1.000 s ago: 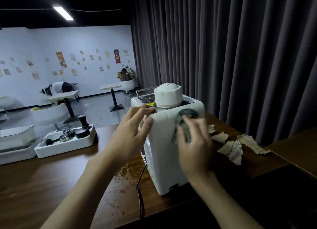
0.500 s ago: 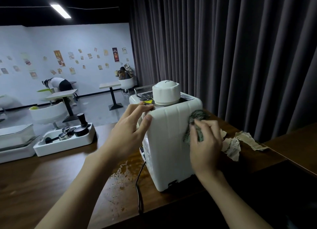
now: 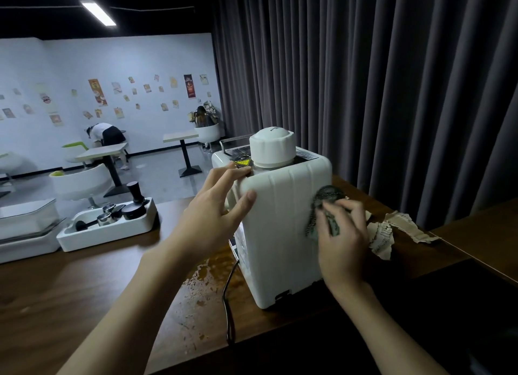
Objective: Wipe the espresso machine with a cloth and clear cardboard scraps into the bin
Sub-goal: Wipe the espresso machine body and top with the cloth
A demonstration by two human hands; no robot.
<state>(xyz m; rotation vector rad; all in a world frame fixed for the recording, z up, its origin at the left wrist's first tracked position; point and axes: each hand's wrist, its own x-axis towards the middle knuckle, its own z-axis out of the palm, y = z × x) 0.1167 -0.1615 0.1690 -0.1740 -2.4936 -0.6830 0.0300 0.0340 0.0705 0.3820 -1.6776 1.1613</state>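
Observation:
A white espresso machine (image 3: pixel 277 228) with a round white cap stands on the brown wooden counter (image 3: pixel 84 304), its back panel facing me. My left hand (image 3: pixel 213 214) grips its upper left corner, fingers over the top edge and thumb on the back. My right hand (image 3: pixel 340 240) presses a grey-green cloth (image 3: pixel 322 199) against the machine's right rear edge. Torn cardboard scraps (image 3: pixel 392 231) lie on the counter just right of the machine, partly hidden behind my right hand. No bin is in view.
A black power cord (image 3: pixel 228 304) trails from the machine over a wet, crumb-strewn patch. A white tray (image 3: pixel 84 237) with a tamper and metal parts sits at the left, beside a clear-lidded box (image 3: pixel 25 220). Dark curtains hang behind; café tables and a bent-over person are far off.
My right hand has slid the cloth from the middle of the back panel to the machine's right edge. The left hand keeps its hold on the top corner.

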